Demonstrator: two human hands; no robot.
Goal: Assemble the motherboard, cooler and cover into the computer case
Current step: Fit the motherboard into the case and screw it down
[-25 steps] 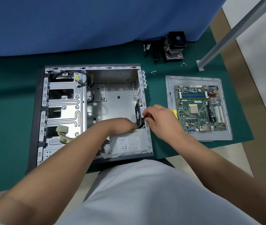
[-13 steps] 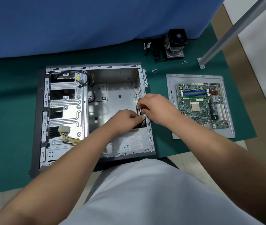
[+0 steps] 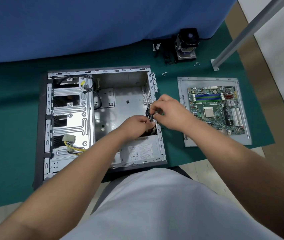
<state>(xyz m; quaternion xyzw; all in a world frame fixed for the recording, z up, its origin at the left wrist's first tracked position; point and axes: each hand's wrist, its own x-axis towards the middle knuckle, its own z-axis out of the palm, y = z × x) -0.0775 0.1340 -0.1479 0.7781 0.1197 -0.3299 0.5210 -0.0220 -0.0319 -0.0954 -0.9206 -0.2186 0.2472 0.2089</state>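
The open computer case (image 3: 99, 71) lies on its side on the green mat. A black fan (image 3: 148, 113) stands against its right wall. My left hand (image 3: 136, 125) reaches inside the case and grips the fan's lower part. My right hand (image 3: 169, 111) comes from outside the wall and pinches the fan's upper edge; what sits between the fingertips is hidden. The motherboard (image 3: 214, 108) rests on the grey cover (image 3: 182, 87) to the right of the case. The cooler (image 3: 187, 44) stands at the back by the blue cloth.
A power supply (image 3: 140, 151) fills the case's near right corner, and yellow cables (image 3: 72, 144) lie over the drive cage. Small screws (image 3: 164, 73) lie between case and cooler. A thin tool (image 3: 184, 101) rests on the cover. A slanted metal post (image 3: 241, 37) stands at far right.
Both hands have moved up along the case's right wall to the fan's upper part. The yellow-handled tool seen beside my right hand a second ago is out of sight.
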